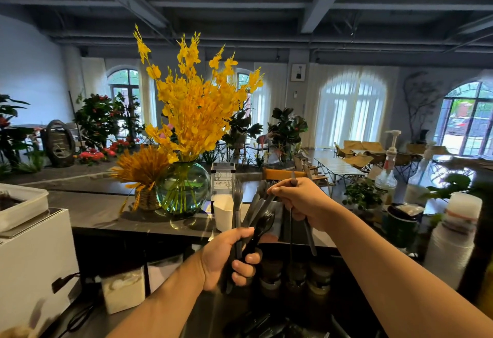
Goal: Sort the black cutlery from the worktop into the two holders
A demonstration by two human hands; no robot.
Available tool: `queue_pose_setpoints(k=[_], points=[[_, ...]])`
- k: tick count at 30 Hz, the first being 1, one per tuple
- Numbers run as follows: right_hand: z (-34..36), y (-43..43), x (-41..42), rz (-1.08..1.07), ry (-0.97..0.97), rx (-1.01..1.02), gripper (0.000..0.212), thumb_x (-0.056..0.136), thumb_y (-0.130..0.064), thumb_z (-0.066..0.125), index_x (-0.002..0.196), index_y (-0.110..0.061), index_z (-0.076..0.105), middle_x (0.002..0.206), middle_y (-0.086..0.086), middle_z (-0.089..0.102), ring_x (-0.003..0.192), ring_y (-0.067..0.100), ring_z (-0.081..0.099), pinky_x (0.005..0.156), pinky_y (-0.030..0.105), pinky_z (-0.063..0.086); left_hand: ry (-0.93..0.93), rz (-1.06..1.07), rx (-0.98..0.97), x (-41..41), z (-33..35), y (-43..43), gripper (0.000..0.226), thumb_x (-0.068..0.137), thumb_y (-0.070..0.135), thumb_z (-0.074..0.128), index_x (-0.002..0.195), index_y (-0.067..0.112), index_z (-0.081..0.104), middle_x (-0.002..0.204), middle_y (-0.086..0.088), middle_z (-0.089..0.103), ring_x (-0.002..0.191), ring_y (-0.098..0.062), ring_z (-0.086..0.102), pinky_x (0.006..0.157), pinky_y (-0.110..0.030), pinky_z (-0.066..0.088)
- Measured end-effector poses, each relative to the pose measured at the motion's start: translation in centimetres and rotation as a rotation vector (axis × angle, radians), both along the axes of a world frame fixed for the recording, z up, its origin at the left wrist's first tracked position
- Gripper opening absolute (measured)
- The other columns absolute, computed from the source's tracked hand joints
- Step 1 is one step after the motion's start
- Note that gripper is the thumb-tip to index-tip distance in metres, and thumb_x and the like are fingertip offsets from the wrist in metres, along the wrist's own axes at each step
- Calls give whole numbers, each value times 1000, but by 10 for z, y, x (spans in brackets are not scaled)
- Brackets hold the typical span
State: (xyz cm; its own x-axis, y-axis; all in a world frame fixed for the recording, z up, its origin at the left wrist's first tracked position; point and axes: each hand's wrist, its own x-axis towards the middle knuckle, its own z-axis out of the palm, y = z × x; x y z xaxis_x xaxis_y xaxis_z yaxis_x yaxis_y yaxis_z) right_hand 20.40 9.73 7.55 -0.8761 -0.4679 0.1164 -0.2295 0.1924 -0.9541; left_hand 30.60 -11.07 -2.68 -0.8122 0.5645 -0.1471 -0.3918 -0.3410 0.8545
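- the left hand (229, 257), low in the centre of the frame, is clenched round a bundle of black plastic cutlery (250, 220): forks and a spoon fanning up and to the right.
- the right hand (301, 201), just right of centre, pinches a single slim black plastic piece (309, 236) that hangs nearly vertical.
- the white cup-shaped holder (222, 213) stands on the dark worktop (101, 212), just behind and left of the bundle; a second holder is hidden behind the cutlery.
- my reading: the right hand's upright piece already lines up for a straight downward drop; the left hand is nearer the white holder.
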Motion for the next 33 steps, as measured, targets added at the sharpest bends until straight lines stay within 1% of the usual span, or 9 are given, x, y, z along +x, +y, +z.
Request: queue_pose_setpoints(k=[4, 5, 7, 10, 17, 20, 23, 27, 33], points=[[-4, 2, -8, -60, 0, -23, 21, 104, -20, 65, 103, -1, 74, 60, 1, 49, 46, 11, 34, 42, 22, 24, -13, -9, 27, -6, -2, 1, 50, 98, 46, 61, 136, 16, 49, 79, 0, 38, 51, -6, 30, 47, -20, 27], [-5, 1, -10, -91, -6, -49, 19, 104, -20, 65, 100, -4, 72, 62, 1, 49, 46, 11, 33, 43, 23, 24, -19, -13, 41, -6, -2, 0, 46, 98, 45, 60, 133, 16, 52, 79, -1, 38, 51, -7, 30, 47, -20, 26], [-6, 2, -13, -152, -20, -122, 17, 104, -21, 65, 95, -8, 70, 64, 3, 49, 49, 12, 33, 44, 24, 24, -21, -30, 70, -7, 0, 0, 33, 95, 42, 66, 111, 16, 54, 80, -2, 37, 51, -8, 29, 47, -20, 26], [-9, 4, -18, -213, -20, -195, 19, 104, -24, 65, 92, -11, 67, 66, 2, 47, 52, 12, 34, 48, 28, 26, -7, -56, 104, -10, 0, -2, 32, 95, 42, 61, 92, 16, 44, 78, -2, 36, 50, -8, 31, 46, -21, 26], [-20, -3, -14, -28, -97, -215, 20, 99, -25, 73, 84, -16, 63, 61, -3, 43, 50, 12, 30, 46, 26, 24, 24, -81, 72, -14, -4, -2, 34, 94, 40, 53, 86, 16, 30, 75, 0, 24, 48, -7, 27, 44, -20, 26], [-27, -12, -7, 18, -92, -112, 18, 99, -29, 72, 98, -11, 68, 61, -3, 45, 50, 11, 31, 46, 26, 25, 20, -100, -1, -15, -6, -1, 46, 91, 45, 54, 88, 16, 18, 74, 0, 10, 48, -7, 25, 43, -19, 28], [-29, -12, -6, 22, -92, -68, 22, 98, -32, 72, 102, -11, 74, 62, -2, 45, 51, 12, 32, 48, 26, 24, 20, -158, -31, -15, -9, -2, 40, 91, 47, 51, 82, 16, 28, 69, 3, 20, 49, -6, 26, 45, -19, 26], [-26, -7, -5, 61, -117, 92, 21, 94, -37, 77, 92, -16, 77, 64, 0, 46, 49, 12, 32, 46, 24, 25, -52, -181, 8, -15, -13, -6, 33, 91, 44, 53, 100, 18, 35, 77, 2, 19, 50, -6, 27, 47, -20, 23], [-24, -8, -7, 100, -75, 118, 14, 95, -22, 77, 94, -10, 71, 61, -2, 50, 49, 11, 37, 47, 25, 26, -59, -198, -27, -13, -9, -5, 32, 90, 46, 49, 80, 15, 50, 70, 6, 38, 50, -5, 28, 49, -19, 22]])
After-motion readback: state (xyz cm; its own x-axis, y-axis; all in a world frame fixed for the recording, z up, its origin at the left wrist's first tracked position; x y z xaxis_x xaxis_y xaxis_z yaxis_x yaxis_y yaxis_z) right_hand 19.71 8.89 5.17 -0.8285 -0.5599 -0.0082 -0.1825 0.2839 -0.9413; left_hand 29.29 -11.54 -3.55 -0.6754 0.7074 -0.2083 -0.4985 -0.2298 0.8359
